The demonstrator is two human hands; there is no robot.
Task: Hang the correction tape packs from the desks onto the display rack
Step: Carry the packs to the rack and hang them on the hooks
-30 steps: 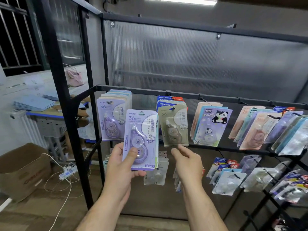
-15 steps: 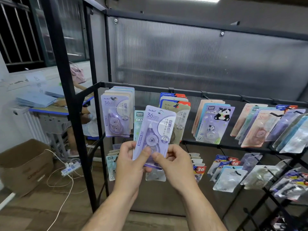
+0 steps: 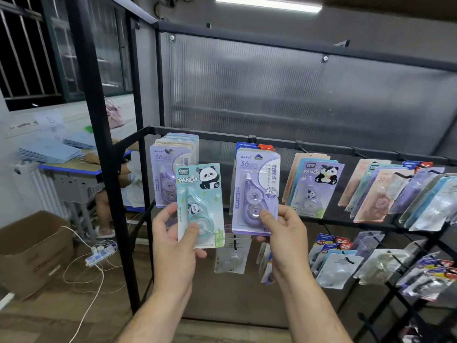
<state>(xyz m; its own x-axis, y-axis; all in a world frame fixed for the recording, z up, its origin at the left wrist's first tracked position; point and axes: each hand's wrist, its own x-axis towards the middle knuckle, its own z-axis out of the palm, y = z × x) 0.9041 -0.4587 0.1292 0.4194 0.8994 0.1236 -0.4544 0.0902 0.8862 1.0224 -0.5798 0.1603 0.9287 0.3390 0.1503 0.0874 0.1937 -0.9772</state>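
Observation:
My left hand (image 3: 173,241) pinches a teal panda correction tape pack (image 3: 200,204) by its lower part, holding it upright in front of the display rack (image 3: 272,142). My right hand (image 3: 284,233) pinches the bottom of a purple "36" pack (image 3: 256,191), whose top sits at the second hook of the upper rail, in front of the packs hanging there. Another purple stack (image 3: 168,167) hangs on the first hook, partly hidden by the teal pack. Whether the purple pack's hole is on the hook, I cannot tell.
More packs, panda ones (image 3: 316,186) included, hang along the upper rail to the right and on a lower row (image 3: 338,266). A black rack post (image 3: 106,169) stands to the left. Beyond it are a desk (image 3: 71,167) with blue booklets, a seated person, a cardboard box (image 3: 29,251) and floor cables.
The purple pack passed from my left hand to my right, which moved it right and up to the second hook. A teal panda pack behind it now shows in my left hand.

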